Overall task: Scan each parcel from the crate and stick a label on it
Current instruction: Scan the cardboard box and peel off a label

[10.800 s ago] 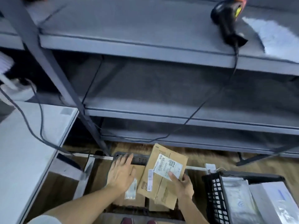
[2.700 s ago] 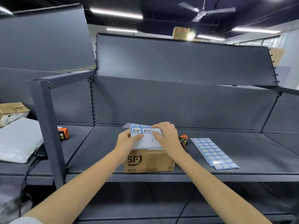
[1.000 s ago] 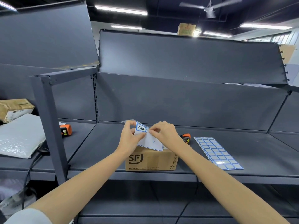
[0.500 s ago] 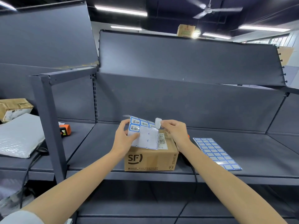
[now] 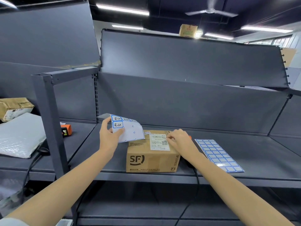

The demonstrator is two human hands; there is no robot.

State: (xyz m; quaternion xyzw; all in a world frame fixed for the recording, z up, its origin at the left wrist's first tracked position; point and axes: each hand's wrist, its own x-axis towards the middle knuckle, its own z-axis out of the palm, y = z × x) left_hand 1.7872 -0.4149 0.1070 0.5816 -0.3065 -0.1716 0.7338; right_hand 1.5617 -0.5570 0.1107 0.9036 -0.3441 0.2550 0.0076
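Note:
A brown SF cardboard parcel (image 5: 152, 158) stands at the front of the grey shelf (image 5: 244, 160), with a white shipping slip on its top. My left hand (image 5: 109, 136) pinches a mostly used label sheet (image 5: 128, 130) and holds it up left of the parcel. My right hand (image 5: 180, 141) rests on the parcel's top right, its fingertips at the slip's upper right corner. The small label under those fingers is hidden. The scanner lies behind my right wrist, mostly hidden.
A full sheet of blue-edged labels (image 5: 217, 154) lies on the shelf right of the parcel. Beyond a steel post (image 5: 50, 124), the left shelf bay holds a grey padded mailer (image 5: 19, 136), a brown parcel (image 5: 14, 107) and an orange device (image 5: 66, 130).
My right hand has come down from the label sheet to the parcel's top, taking the peeled label with it. My left hand has drawn the sheet to the left.

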